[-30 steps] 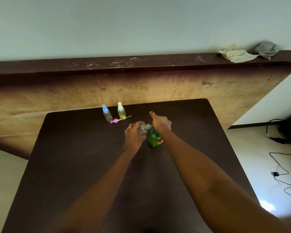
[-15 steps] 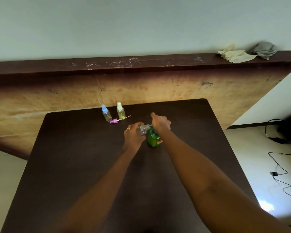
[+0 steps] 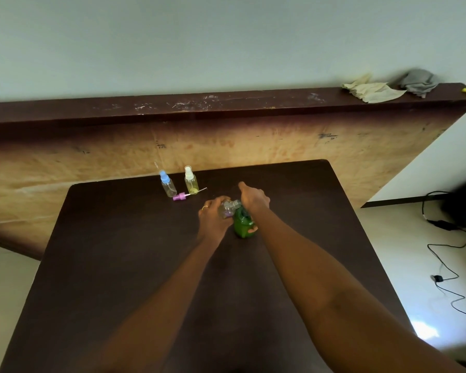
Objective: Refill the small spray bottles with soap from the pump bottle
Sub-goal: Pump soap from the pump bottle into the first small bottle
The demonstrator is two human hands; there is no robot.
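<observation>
A green pump bottle (image 3: 242, 224) stands near the middle of the dark table (image 3: 119, 265). My right hand (image 3: 254, 197) lies over its top, fingers curled round the pump head and thumb at the bottle's side. My left hand (image 3: 213, 216) holds a small clear spray bottle (image 3: 226, 208) without its cap, tilted against the pump's spout. Behind them stand a spray bottle with a blue cap (image 3: 168, 183) and one with a white cap (image 3: 191, 180) holding yellowish liquid. A loose pink spray cap (image 3: 183, 196) with its tube lies between them.
A wooden board (image 3: 253, 141) leans behind the table's far edge, with rags (image 3: 371, 90) on its top ledge. Black cables (image 3: 447, 259) run over the floor at the right.
Both hands stay on the green bottle and the clear bottle. The view has shifted slightly; nothing else has visibly moved.
</observation>
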